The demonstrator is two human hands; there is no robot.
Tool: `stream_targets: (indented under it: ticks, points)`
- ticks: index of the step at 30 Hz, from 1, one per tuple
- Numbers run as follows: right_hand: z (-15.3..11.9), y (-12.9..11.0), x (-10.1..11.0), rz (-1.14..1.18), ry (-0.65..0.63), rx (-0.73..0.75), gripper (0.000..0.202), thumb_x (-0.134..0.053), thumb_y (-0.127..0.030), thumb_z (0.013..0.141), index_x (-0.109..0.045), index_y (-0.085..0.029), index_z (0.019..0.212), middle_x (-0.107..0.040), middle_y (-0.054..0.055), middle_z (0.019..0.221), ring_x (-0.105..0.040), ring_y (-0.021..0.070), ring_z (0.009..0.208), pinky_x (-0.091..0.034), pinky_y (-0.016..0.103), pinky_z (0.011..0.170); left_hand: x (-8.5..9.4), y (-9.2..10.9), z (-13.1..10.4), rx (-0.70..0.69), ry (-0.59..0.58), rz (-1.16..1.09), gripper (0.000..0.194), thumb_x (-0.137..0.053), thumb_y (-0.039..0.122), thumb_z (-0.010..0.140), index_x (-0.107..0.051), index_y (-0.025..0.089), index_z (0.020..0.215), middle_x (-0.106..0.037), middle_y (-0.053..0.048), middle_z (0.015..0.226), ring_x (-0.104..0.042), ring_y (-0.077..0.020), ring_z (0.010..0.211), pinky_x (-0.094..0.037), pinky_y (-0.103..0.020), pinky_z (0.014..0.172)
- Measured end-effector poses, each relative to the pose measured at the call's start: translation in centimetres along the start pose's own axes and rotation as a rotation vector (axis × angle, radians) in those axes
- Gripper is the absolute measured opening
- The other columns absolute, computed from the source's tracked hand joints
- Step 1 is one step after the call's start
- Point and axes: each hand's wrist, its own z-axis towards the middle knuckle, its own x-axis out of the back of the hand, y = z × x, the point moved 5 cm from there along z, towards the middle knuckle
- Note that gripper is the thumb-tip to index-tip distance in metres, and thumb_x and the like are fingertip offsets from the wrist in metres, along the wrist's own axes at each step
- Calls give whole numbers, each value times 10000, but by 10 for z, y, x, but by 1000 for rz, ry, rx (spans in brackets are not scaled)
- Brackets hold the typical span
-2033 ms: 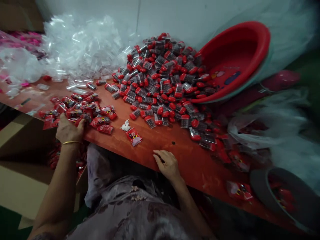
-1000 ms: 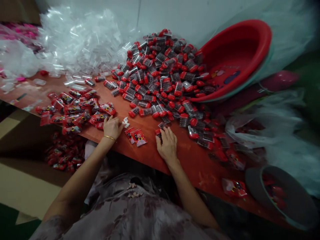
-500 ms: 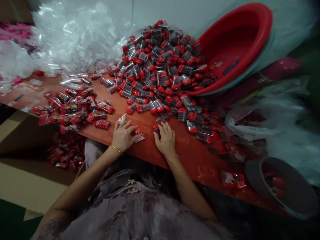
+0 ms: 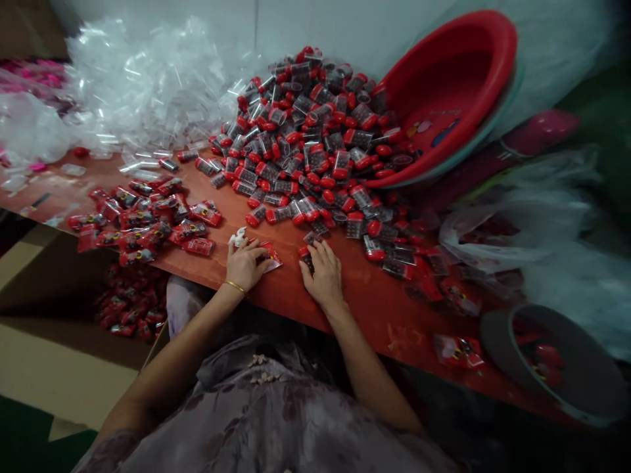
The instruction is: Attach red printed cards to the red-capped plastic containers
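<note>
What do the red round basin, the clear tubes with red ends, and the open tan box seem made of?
Red round basin: probably moulded plastic, faintly glossy, with a smooth thick rim.
Clear tubes with red ends: likely shiny hard plastic, see-through with bright highlights.
Open tan box: apparently matt cardboard, from its flat folded flaps.

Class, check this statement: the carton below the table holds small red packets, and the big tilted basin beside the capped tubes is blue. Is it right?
Not quite: the head view shows the big tilted basin is red. The rest stands.
</note>
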Motion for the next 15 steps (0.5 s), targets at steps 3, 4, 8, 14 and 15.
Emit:
stream_targets:
  ticks: [3, 4, 8, 14, 15]
  points:
    - [0, 0, 0, 8, -1, -4, 400, -455, -317, 891, -542, -120, 1228, -523, 161, 1327, -372, 283, 1295, -363, 455, 993, -2, 8, -3, -21, -2, 10, 320, -631, 475, 755, -696, 288, 1005, -651, -64, 1190, -499, -291, 1209, -177, -533, 1098]
    - [0, 0, 0, 10, -1, -6, 400, -454, -317, 891, -539, -124, 1231, -521, 160, 1330, -369, 282, 1297, -363, 456, 992, -4, 10, -4, -25, 1, 11, 284, -621, 467, 767, -704, 295, 976, -657, -54, 1180, -506, -289, 1200, -173, -539, 1096]
    - [1, 0, -1, 6, 4, -4, 403, -458, -317, 888, -540, -114, 1227, -527, 158, 1326, -371, 279, 1297, -366, 444, 992, -11, 17, -2, -20, 34, -17, 207, -542, 386, 842, -724, 291, 869, -685, -35, 1118, -538, -270, 1158, -171, -548, 1091]
    - [0, -3, 13, 24, 91, -1, 347, -463, -312, 884, -594, -136, 1152, -588, 149, 1252, -441, 267, 1245, -349, 432, 995, -9, 11, 1, 16, 85, -86, 235, -538, 380, 843, -726, 271, 931, -660, -63, 1175, -489, -288, 1230, -211, -539, 1082]
    - [-1, -5, 18, 51, 118, -6, 335, -458, -316, 887, -604, -143, 1135, -610, 145, 1219, -471, 260, 1214, -351, 426, 992, -4, 10, 1, 30, 117, -100, 243, -539, 387, 841, -724, 272, 948, -648, -69, 1196, -477, -291, 1243, -217, -540, 1079]
